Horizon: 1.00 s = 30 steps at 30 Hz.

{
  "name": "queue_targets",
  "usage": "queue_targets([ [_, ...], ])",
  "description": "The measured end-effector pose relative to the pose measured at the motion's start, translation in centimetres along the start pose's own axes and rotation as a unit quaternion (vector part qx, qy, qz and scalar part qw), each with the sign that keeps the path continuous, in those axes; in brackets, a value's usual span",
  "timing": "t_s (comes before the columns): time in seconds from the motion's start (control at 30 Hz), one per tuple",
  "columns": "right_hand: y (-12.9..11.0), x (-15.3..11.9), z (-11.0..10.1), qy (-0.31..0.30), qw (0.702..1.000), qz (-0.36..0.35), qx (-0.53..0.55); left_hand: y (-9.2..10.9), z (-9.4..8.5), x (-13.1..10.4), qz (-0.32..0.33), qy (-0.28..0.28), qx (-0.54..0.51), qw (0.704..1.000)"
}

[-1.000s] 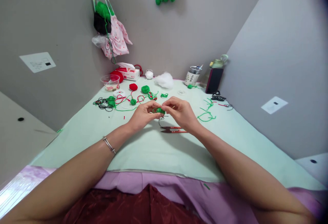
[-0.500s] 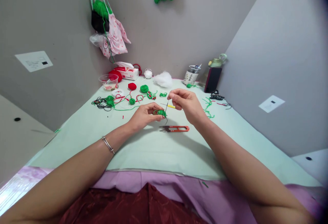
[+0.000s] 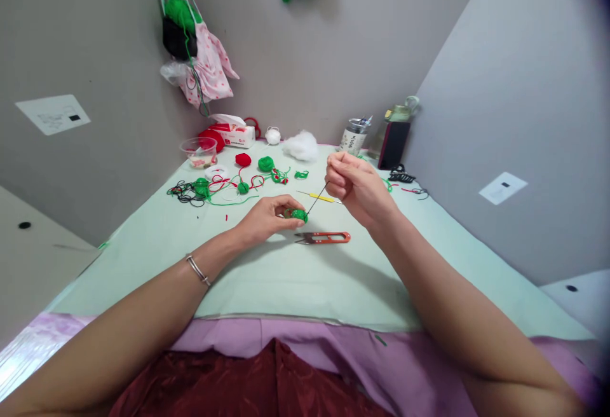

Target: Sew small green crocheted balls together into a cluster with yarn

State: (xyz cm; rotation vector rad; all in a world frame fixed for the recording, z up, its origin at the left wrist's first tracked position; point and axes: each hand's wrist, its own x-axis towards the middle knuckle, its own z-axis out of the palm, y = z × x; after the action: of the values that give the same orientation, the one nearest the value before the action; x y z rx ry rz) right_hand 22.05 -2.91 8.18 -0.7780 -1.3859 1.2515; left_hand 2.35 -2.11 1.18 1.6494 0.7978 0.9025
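Note:
A small green knitted piece (image 3: 298, 215) is pinched between the thumb and fingers of my left hand (image 3: 267, 218), over the middle of the table. From it a dark thread (image 3: 318, 198) runs taut up to my right hand (image 3: 355, 183), whose fingers are closed on it. Whether a needle is also between those fingers cannot be made out. Orange-handled thread snips (image 3: 326, 238) lie on the cloth just below the green piece. A yellow-handled crochet hook (image 3: 321, 198) lies behind the thread.
Farther back are a red yarn ball (image 3: 243, 159), green yarn (image 3: 265, 163), white stuffing (image 3: 301, 147), a tissue box (image 3: 239, 136) and a clear tub (image 3: 199, 152). At back right stand a pen jar (image 3: 354, 137) and a phone (image 3: 394, 145). Black yarn (image 3: 183, 192) lies left.
My right hand has moved up and to the right, away from the green piece, and the dark thread is now stretched longer and straight. My left hand still holds the green piece.

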Motion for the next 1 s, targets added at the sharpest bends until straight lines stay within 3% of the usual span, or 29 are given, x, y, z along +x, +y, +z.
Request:
queue_targets([
  [0.33,-0.3,0.4,-0.4,0.093,0.993,-0.054,-0.04,-0.9,-0.3,0.2,-0.009,-0.016,-0.028,0.999],
  [0.53,-0.3,0.1,0.1,0.067,0.996,-0.025,-0.045,-0.2,-1.2,0.5,0.035,0.048,-0.062,0.996],
  [0.63,0.0,0.0,0.2,0.055,0.997,-0.035,-0.05,0.0,-1.6,0.6,0.034,0.053,-0.096,0.993],
  [0.87,0.4,-0.3,0.7,0.055,0.986,-0.068,-0.141,-0.4,-2.1,0.6,0.026,0.06,-0.172,0.983],
  [1.0,0.6,-0.7,1.3,0.045,0.971,-0.096,-0.215,-0.3,-2.2,0.6,0.059,0.099,-0.127,0.985],
])
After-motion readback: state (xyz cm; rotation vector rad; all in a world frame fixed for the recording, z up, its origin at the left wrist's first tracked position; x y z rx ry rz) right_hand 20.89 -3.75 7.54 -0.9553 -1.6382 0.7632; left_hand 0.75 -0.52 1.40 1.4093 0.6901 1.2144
